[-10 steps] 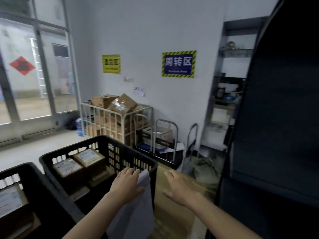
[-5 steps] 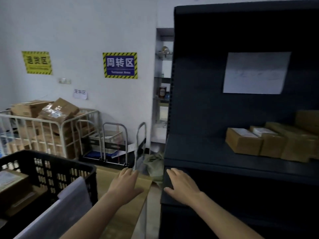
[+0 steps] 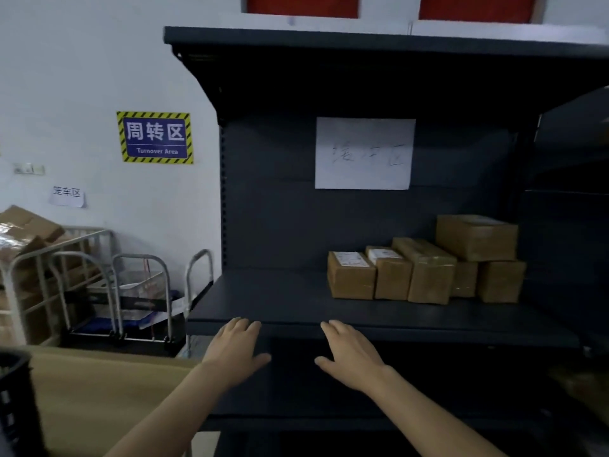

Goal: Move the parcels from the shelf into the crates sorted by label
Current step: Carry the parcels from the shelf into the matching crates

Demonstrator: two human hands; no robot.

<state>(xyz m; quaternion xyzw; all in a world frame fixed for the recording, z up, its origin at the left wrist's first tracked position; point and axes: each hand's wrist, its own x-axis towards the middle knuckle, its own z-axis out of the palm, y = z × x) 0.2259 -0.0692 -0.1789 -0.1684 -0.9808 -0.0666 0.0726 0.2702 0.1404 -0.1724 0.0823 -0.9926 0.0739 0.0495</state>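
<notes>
The left hand (image 3: 235, 349) and right hand (image 3: 351, 356) are held empty, fingers loosely straight, palms down, near the front edge of the shelf (image 3: 280, 298). The parcels (image 3: 425, 268) are grouped toward its right rear, touching one another.

1. A white painted wall (image 3: 99, 61) fills the 9 to 11 o'clock side, in dim, even light.
2. At 10 o'clock on it hangs a blue sign (image 3: 155, 137) with a yellow-and-black striped border, reading "Turnover Area" under three Chinese characters.
3. A small handwritten paper note (image 3: 67, 195) is stuck lower, at 9 o'clock, near a pale wall switch (image 3: 29, 168).
4. At the 9 o'clock edge a pale metal cage trolley (image 3: 84, 230) holds brown cardboard boxes (image 3: 26, 225).
5. Just beside it, at 8 o'clock, stand platform carts (image 3: 141, 257) with upright tubular handles.
6. A flat brown cardboard sheet (image 3: 99, 390) lies at 7 o'clock.
7. Two red panels (image 3: 301, 4) show at 12 and 1 o'clock along the top edge.
</notes>
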